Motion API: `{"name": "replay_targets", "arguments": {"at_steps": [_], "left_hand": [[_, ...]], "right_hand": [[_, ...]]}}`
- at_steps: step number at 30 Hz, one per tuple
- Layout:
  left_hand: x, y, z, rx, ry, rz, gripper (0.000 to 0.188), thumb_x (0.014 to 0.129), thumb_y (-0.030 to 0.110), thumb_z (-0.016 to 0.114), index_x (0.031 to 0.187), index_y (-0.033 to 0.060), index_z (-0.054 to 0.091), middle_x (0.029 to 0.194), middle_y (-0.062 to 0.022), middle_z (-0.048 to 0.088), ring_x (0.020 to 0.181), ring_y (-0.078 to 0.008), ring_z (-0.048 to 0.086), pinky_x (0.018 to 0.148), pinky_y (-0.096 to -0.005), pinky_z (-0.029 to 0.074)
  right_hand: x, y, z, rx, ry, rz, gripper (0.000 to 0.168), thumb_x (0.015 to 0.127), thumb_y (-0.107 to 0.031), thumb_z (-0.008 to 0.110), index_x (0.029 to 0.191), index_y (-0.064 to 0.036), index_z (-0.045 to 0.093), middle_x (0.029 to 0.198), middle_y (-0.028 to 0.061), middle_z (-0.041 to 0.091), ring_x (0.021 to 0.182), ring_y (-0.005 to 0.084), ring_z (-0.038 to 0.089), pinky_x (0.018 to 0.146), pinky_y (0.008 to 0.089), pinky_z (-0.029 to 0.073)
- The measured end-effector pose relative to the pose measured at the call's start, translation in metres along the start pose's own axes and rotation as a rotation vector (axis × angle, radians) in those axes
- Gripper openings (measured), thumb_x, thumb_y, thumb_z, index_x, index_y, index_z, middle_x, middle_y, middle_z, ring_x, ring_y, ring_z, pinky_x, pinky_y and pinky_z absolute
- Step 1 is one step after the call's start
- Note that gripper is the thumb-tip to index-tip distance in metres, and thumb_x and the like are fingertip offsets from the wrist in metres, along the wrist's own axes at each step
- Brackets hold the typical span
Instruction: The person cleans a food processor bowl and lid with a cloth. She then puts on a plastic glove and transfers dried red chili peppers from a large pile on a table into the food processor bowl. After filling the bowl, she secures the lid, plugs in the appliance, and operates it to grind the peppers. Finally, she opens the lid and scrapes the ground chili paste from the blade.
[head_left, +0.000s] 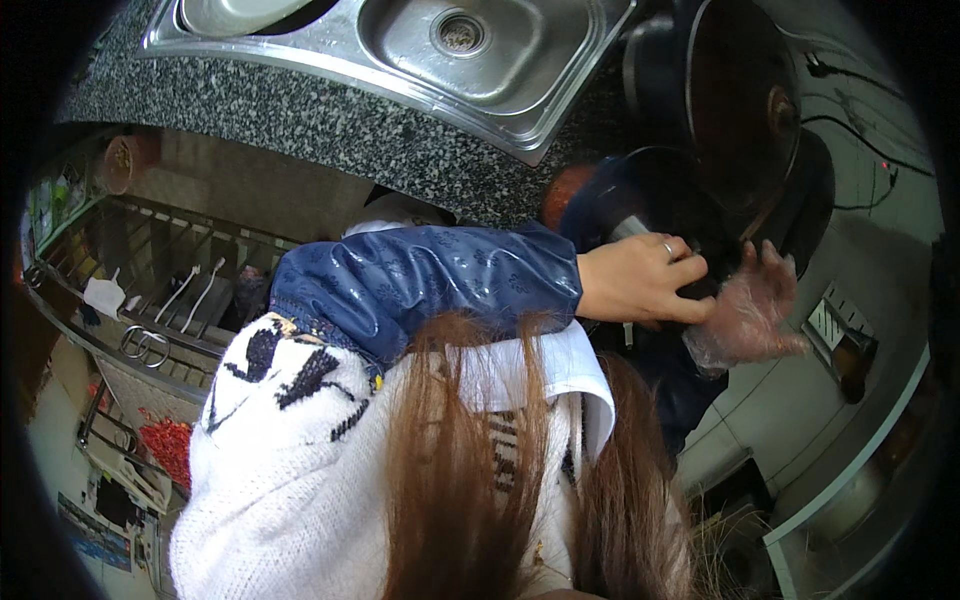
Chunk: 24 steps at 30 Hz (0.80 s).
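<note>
My left hand (645, 279), bare with a ring, reaches across from the left in a blue waterproof oversleeve (442, 274). Its thumb and bent fingers appear to pinch the little-finger side of a clear plastic glove (709, 341). The glove covers my right hand (754, 307), whose palm faces up with the fingers spread and nothing in them. Dark cookware lies in shadow just beyond both hands, under a large round pan lid (742, 105) that stands tilted.
A steel sink (480, 56) with a pale basin (240, 15) in its left part is set in a speckled stone counter (315, 112). A metal rack (142, 240) stands at left, red dried chillies (169, 450) below it. Black cables (862, 124) run along the tiled wall at right.
</note>
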<state>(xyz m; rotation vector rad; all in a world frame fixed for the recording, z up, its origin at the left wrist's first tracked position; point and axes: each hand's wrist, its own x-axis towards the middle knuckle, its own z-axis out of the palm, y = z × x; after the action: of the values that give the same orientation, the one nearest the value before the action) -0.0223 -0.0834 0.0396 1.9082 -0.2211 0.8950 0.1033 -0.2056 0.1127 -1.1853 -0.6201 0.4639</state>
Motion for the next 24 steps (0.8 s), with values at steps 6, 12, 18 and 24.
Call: {"name": "replay_targets", "arguments": {"at_steps": [6, 12, 18, 24], "left_hand": [[-0.003, 0.002, 0.011, 0.073, 0.176, -0.038, 0.024, 0.072, 0.023, 0.058, 0.094, 0.0166, 0.054, 0.09, -0.0074, 0.052, 0.077, -0.0232, 0.054, 0.066, -0.0328, 0.049], [-0.005, -0.001, 0.018, 0.12, 0.27, -0.036, 0.015, 0.072, 0.025, 0.055, 0.084, 0.015, 0.052, 0.087, -0.0067, 0.053, 0.071, -0.0215, 0.052, 0.058, -0.0334, 0.045], [-0.007, 0.001, 0.024, 0.092, 0.281, -0.055, 0.013, 0.071, 0.025, 0.055, 0.079, 0.0152, 0.05, 0.086, -0.0075, 0.053, 0.071, -0.0224, 0.054, 0.057, -0.0357, 0.046], [-0.006, 0.0, 0.027, 0.076, 0.279, -0.055, 0.013, 0.071, 0.025, 0.055, 0.078, 0.0155, 0.05, 0.086, -0.0074, 0.053, 0.071, -0.0224, 0.054, 0.057, -0.0362, 0.046]], "right_hand": [[0.0, -0.011, -0.01, -0.022, -0.089, 0.048, 0.088, 0.087, -0.071, 0.022, 0.12, 0.005, 0.052, 0.121, 0.0243, 0.053, 0.122, 0.0344, 0.041, 0.104, 0.0497, 0.031], [0.001, -0.014, 0.001, -0.06, -0.067, 0.079, 0.086, 0.087, -0.07, 0.027, 0.122, 0.004, 0.05, 0.121, 0.0251, 0.053, 0.122, 0.0348, 0.041, 0.105, 0.0495, 0.03], [0.0, -0.009, 0.011, 0.002, -0.099, 0.072, 0.084, 0.086, -0.069, 0.031, 0.121, 0.005, 0.051, 0.12, 0.026, 0.053, 0.122, 0.036, 0.042, 0.106, 0.0495, 0.03], [-0.002, -0.013, 0.0, -0.038, -0.054, 0.101, 0.081, 0.088, -0.067, 0.031, 0.119, 0.006, 0.051, 0.121, 0.026, 0.052, 0.122, 0.0364, 0.042, 0.106, 0.0503, 0.03]]}}
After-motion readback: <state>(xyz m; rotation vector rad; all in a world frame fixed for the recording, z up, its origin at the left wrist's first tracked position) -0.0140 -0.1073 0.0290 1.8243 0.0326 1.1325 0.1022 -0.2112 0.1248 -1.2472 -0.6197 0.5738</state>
